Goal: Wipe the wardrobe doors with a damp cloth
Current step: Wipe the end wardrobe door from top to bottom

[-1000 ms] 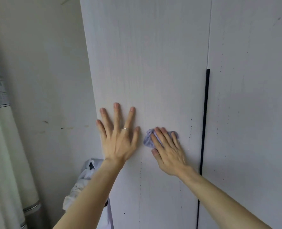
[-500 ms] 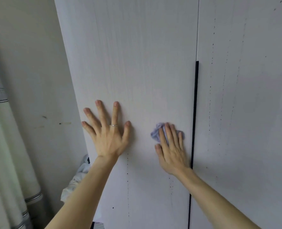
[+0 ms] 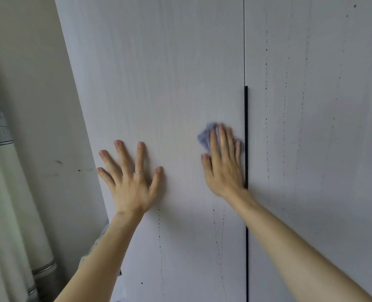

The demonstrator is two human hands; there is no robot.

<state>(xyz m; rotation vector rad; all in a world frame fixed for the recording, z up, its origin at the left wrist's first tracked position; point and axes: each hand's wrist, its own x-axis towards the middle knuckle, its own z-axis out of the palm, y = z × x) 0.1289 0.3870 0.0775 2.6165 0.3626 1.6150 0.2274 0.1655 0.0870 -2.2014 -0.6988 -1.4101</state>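
Head view: the pale grey wood-grain left wardrobe door (image 3: 159, 73) fills the middle, with the matching right wardrobe door (image 3: 311, 105) at its three o'clock. A thin black vertical handle strip (image 3: 246, 127) runs down the seam between them. The right hand (image 3: 223, 164) lies flat on the left door, just beside the strip, fingers straight and pointing to twelve o'clock. Its grip is released, and it presses the small crumpled lilac cloth (image 3: 204, 138) against the panel. The cloth, blurred, shows past the fingers at eleven o'clock of the palm. At nine o'clock of that hand, apart from it, the left hand (image 3: 132, 182) rests on the same door, fingers spread, grip released, a thin silver ring (image 3: 138, 172) on one finger. Dotted lines of dark specks (image 3: 266, 127) run down both doors. A beige wall (image 3: 39, 105) and a pale striped curtain (image 3: 2, 192) stand at nine o'clock
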